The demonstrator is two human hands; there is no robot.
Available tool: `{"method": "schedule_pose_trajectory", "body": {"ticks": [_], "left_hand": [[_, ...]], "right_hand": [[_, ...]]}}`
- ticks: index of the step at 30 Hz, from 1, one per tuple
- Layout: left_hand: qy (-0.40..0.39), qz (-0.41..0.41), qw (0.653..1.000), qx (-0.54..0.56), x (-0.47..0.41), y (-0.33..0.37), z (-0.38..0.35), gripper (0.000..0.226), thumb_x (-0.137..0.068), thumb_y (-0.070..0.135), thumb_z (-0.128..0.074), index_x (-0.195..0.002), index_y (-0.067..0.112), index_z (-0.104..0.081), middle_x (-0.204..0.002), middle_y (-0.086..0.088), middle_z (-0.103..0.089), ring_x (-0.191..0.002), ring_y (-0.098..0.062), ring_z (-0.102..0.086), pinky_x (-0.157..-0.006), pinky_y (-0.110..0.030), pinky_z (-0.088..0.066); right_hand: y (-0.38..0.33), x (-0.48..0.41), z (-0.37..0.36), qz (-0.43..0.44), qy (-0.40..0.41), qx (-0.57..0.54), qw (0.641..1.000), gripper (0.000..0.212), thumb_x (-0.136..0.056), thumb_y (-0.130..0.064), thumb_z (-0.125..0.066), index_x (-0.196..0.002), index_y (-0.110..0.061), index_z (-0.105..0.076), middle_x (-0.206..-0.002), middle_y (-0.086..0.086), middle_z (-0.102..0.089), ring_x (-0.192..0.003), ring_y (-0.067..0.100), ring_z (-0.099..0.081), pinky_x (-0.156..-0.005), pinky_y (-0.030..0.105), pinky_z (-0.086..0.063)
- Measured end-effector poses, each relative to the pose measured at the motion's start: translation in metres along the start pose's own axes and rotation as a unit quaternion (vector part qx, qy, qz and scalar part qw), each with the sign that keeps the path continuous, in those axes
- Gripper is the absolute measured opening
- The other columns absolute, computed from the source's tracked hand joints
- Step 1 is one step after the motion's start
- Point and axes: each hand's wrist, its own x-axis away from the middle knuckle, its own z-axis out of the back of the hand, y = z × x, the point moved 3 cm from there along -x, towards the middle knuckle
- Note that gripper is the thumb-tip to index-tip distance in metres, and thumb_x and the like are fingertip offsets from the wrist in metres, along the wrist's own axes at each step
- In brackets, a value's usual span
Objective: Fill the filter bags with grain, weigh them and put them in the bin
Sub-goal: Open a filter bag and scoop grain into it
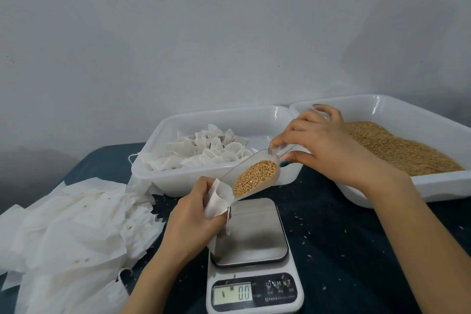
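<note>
On the dark tabletop everything sits within your reach. Going big to small:

The grain tray is far right and heaped with grain. It's close to your scooping side, likely so refills are short.

The bin is in the centre at the back, touching the tray's left edge. It holds a heap of filled bags, so finished ones go straight across from the scale.

The pile of empty filter bags lies loose at your left, next to the hand that picks them.

The scale is right in front of you. Its platform is bare and the display reads 0.0, so nothing is weighed yet.

Your right hand hangs over the gap between bin and tray. The thumb and forefingers pinch the scoop's rear end, and the remaining fingers are lifted and loosely spread.

Your left hand is just above the scale's back left corner. Its fingers are curled round the bag and hold the mouth open and turned up to the right.

The clear scoop is tilted down to the left, grain banked at its low end and its lip at the bag's mouth. I judge the pour is about to start.

The filter bag is held in your left hand and looks empty. I can't see inside it. Keeping it over the scale probably lets spills land there.
</note>
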Motion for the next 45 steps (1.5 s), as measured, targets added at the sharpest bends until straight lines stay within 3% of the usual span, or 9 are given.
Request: {"method": "schedule_pose_trajectory", "body": {"ticks": [10,16,21,27,33,40,45], "left_hand": [[-0.041,-0.028,0.998,0.037,0.0,0.003,-0.004,0.027,-0.075,0.029,-0.067,-0.096,0.034,-0.051,-0.081,0.006,-0.069,-0.065,-0.011,-0.065,-0.057,-0.037,-0.055],[-0.04,-0.034,0.995,0.086,0.001,0.004,-0.006,0.027,-0.076,0.031,-0.067,-0.1,0.032,-0.053,-0.082,0.002,-0.066,-0.066,-0.013,-0.062,-0.056,-0.028,-0.052],[-0.057,-0.043,0.992,0.107,0.002,0.006,-0.009,0.028,-0.078,0.04,-0.065,-0.102,0.037,-0.051,-0.09,0.009,-0.067,-0.071,-0.005,-0.062,-0.058,-0.018,-0.049],[-0.069,-0.043,0.99,0.114,0.005,0.006,-0.01,0.037,-0.076,0.053,-0.061,-0.109,0.043,-0.047,-0.101,0.02,-0.066,-0.086,-0.006,-0.066,-0.064,-0.02,-0.054],[-0.062,-0.045,0.989,0.123,0.004,0.008,-0.009,0.038,-0.076,0.053,-0.061,-0.109,0.039,-0.048,-0.098,0.017,-0.067,-0.081,-0.005,-0.065,-0.063,-0.018,-0.051],[-0.056,-0.047,0.99,0.12,0.004,0.008,-0.009,0.03,-0.083,0.038,-0.064,-0.108,0.031,-0.048,-0.087,0.013,-0.067,-0.069,-0.003,-0.061,-0.059,-0.017,-0.047],[-0.055,-0.045,0.989,0.13,0.004,0.008,-0.008,0.026,-0.084,0.034,-0.064,-0.106,0.03,-0.05,-0.082,0.01,-0.066,-0.068,-0.005,-0.059,-0.061,-0.021,-0.049]], "right_hand": [[-0.021,-0.007,0.017,0.016,-0.005,0.091,0.996,0.033,-0.085,-0.05,-0.064,-0.117,-0.045,-0.066,-0.113,-0.01,-0.059,-0.124,0.019,-0.041,-0.113,0.048,-0.003],[-0.025,-0.011,0.024,0.031,0.019,0.111,0.993,0.03,-0.08,-0.044,-0.073,-0.109,-0.039,-0.072,-0.105,-0.004,-0.062,-0.118,0.025,-0.046,-0.11,0.054,-0.011],[-0.028,-0.013,0.032,0.028,0.014,0.12,0.992,0.032,-0.08,-0.047,-0.071,-0.11,-0.04,-0.071,-0.105,-0.004,-0.062,-0.12,0.026,-0.045,-0.111,0.054,-0.009],[-0.037,-0.016,0.038,0.052,0.046,0.147,0.987,0.033,-0.076,-0.043,-0.076,-0.107,-0.034,-0.074,-0.101,0.001,-0.065,-0.117,0.032,-0.05,-0.108,0.06,-0.016],[-0.039,-0.017,0.039,0.063,0.068,0.154,0.984,0.031,-0.074,-0.044,-0.078,-0.104,-0.035,-0.075,-0.098,-0.001,-0.065,-0.114,0.032,-0.052,-0.106,0.06,-0.019],[-0.036,-0.015,0.043,0.076,0.099,0.164,0.979,0.03,-0.073,-0.041,-0.079,-0.102,-0.033,-0.076,-0.096,0.0,-0.065,-0.111,0.034,-0.054,-0.105,0.057,-0.019],[-0.032,-0.012,0.045,0.087,0.122,0.167,0.975,0.027,-0.076,-0.043,-0.075,-0.101,-0.031,-0.076,-0.097,0.001,-0.066,-0.109,0.035,-0.055,-0.103,0.052,-0.018]]}}
